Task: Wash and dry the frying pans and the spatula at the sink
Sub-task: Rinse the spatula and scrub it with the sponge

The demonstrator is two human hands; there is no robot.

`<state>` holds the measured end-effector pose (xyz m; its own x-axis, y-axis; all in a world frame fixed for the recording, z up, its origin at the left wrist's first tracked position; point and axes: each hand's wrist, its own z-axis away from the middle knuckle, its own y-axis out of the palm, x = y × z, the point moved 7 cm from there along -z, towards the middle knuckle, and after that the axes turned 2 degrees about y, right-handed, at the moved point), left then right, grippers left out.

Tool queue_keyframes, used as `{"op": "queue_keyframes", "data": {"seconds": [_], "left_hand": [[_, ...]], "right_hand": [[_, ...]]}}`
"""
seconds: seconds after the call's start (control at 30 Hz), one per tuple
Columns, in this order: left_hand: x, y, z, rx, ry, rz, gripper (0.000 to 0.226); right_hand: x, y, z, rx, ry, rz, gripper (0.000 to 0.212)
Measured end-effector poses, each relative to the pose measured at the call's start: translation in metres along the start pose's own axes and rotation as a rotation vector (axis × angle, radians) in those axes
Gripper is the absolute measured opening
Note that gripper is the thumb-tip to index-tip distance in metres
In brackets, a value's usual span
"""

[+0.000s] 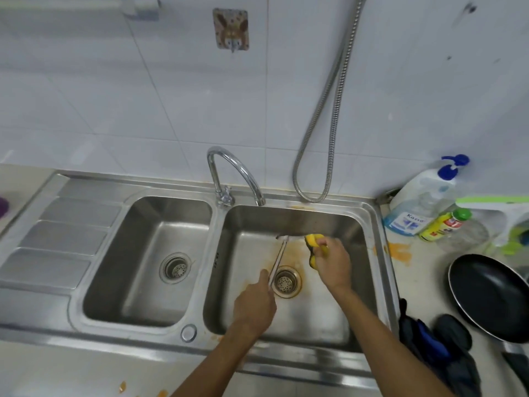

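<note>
Over the right sink basin (355, 282), my left hand (254, 305) grips the handle of a metal spatula (279, 257), whose blade points toward the basin's back wall. My right hand (332, 263) is closed on a yellow sponge (312, 243) pressed against the spatula's blade end. A black frying pan (489, 293) lies on the counter to the right of the sink. Orange residue stains the basin floor around the drain (286, 282).
The chrome faucet (234, 173) arches over the right basin; no water is visibly running. The left basin (148, 259) and drainboard (57, 239) lie to the left. Soap bottles (420, 204) stand at the back right. A dark cloth (438, 345) lies near the pan. A metal hose (323, 124) hangs down the wall.
</note>
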<state>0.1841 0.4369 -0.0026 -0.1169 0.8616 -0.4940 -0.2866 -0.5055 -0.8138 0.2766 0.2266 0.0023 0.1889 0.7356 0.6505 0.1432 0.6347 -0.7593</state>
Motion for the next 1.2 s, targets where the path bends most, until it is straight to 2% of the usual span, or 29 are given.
{"op": "queue_keyframes", "data": {"seconds": [0.1, 0.33, 0.4, 0.5, 0.53, 0.67, 0.77, 0.83, 0.9, 1.0, 1.1, 1.2], "left_hand": [[-0.001, 0.01, 0.005, 0.014, 0.062, -0.198, 0.039], [-0.019, 0.017, 0.019, 0.06, 0.236, -0.39, 0.035], [-0.019, 0.016, 0.016, 0.048, 0.218, -0.389, 0.034], [-0.014, 0.015, 0.013, 0.018, 0.196, -0.406, 0.034], [-0.014, 0.016, 0.012, 0.023, 0.199, -0.427, 0.035], [-0.012, 0.023, 0.019, 0.03, 0.196, -0.387, 0.038], [-0.004, 0.018, 0.016, 0.006, 0.18, -0.331, 0.037], [0.001, 0.017, 0.012, -0.002, 0.19, -0.318, 0.033], [-0.001, 0.013, 0.012, 0.008, 0.208, -0.342, 0.03], [-0.005, 0.012, 0.012, 0.021, 0.224, -0.355, 0.033], [-0.005, 0.012, 0.01, 0.016, 0.221, -0.337, 0.032], [-0.003, 0.015, 0.012, 0.026, 0.239, -0.344, 0.031]], "right_hand": [[0.016, -0.009, -0.007, -0.03, -0.13, -0.009, 0.011], [-0.004, -0.005, -0.056, 0.169, 0.093, 0.054, 0.013], [0.011, 0.0, -0.048, 0.156, 0.017, 0.093, 0.01], [0.038, 0.015, -0.011, 0.241, -0.23, 0.175, 0.008], [0.035, 0.014, -0.01, 0.233, -0.25, 0.167, 0.008], [-0.01, -0.007, -0.034, 0.145, 0.09, 0.146, 0.007], [0.0, -0.002, -0.02, 0.208, -0.016, 0.206, 0.008], [0.007, 0.005, -0.011, 0.279, -0.112, 0.185, 0.023], [-0.004, 0.009, -0.026, 0.307, -0.105, 0.208, 0.043], [-0.018, 0.011, -0.039, 0.288, -0.041, 0.276, 0.026], [0.019, 0.009, -0.018, 0.211, -0.172, 0.234, 0.017], [0.031, 0.015, -0.009, 0.226, -0.249, 0.232, 0.016]]}}
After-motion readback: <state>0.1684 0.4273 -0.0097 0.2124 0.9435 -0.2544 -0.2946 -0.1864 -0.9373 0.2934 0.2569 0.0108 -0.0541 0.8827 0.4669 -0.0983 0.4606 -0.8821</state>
